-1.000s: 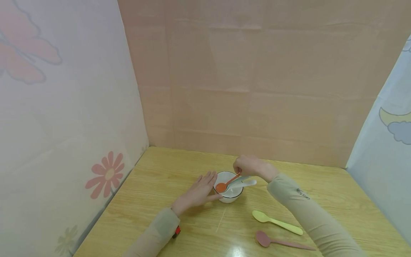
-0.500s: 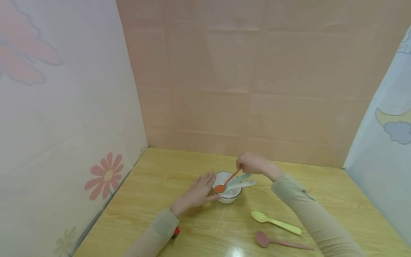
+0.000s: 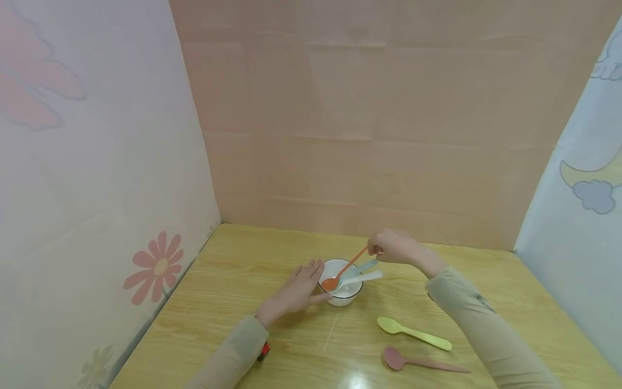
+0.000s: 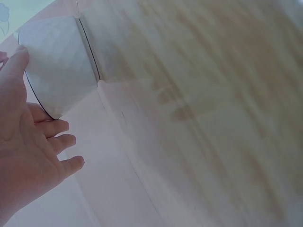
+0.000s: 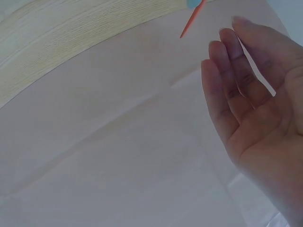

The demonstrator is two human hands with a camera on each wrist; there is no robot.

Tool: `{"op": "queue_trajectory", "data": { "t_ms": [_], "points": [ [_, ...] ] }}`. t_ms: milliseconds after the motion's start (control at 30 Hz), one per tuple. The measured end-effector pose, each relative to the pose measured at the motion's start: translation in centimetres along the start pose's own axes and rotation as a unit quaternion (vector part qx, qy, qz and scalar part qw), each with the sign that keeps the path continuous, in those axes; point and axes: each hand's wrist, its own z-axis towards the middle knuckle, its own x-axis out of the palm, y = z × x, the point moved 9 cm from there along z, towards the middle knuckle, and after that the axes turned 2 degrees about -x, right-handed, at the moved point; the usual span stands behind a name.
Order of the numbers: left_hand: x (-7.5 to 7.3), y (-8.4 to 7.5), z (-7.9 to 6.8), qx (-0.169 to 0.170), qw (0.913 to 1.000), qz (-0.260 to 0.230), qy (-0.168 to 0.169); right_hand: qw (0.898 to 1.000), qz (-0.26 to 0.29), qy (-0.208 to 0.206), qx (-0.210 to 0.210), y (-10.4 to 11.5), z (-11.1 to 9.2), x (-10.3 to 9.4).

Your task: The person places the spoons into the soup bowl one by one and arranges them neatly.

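A white bowl (image 3: 342,302) with a dark rim holds an orange spoon (image 3: 330,284), a pale blue spoon (image 3: 367,265) and a white spoon (image 3: 365,277), handles leaning right over the rim. My left hand (image 3: 293,292) rests against the bowl's left side, fingers extended and thumb along the near side. In the left wrist view the thumb touches the rim of the bowl (image 4: 61,61). My right hand (image 3: 397,247) is just right of the orange handle's tip. The right wrist view shows that hand's fingers loosely bent, holding nothing, apart from the orange handle (image 5: 192,20).
A yellow spoon (image 3: 415,333) and a dusky pink spoon (image 3: 394,359) lie on the wooden table (image 3: 233,259), nearer than the bowl. A tan backdrop (image 3: 340,108) stands at the table's back edge. Printed cloth panels (image 3: 116,151) stand at both sides.
My right hand has moved right and slightly up, letting go of the orange spoon, whose handle now rests more steeply in the bowl. The left hand stays at the bowl.
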Motion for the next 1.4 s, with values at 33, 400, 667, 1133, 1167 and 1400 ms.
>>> {"op": "queue_trajectory", "data": {
  "t_ms": [33, 400, 667, 1133, 1167, 1400],
  "points": [
    [0.0, 0.0, 0.0, 0.000, 1.0000, 0.001, 0.000, 1.000, 0.003, -0.003, -0.001, -0.1, -0.2, 0.0],
    [-0.1, -0.1, 0.0, 0.000, 1.0000, 0.009, 0.002, 0.999, 0.036, -0.032, -0.009, -0.5, -3.1, -0.3],
    [-0.2, 0.0, 0.3, 0.004, 0.9998, 0.018, -0.002, 0.997, 0.059, -0.041, 0.001, -0.9, -5.2, 0.2],
    [-0.2, -0.2, 0.1, 0.011, 0.9998, 0.015, -0.009, 0.995, 0.083, -0.040, 0.033, -1.7, -8.3, 2.2],
    [-0.2, -0.2, 0.1, 0.011, 0.9998, 0.014, -0.008, 0.995, 0.085, -0.041, 0.033, -1.8, -8.5, 2.4],
    [-0.1, -0.2, 0.1, 0.007, 0.9998, 0.015, -0.007, 0.993, 0.108, -0.042, 0.033, -1.8, -10.2, 3.9]
  ]
}}
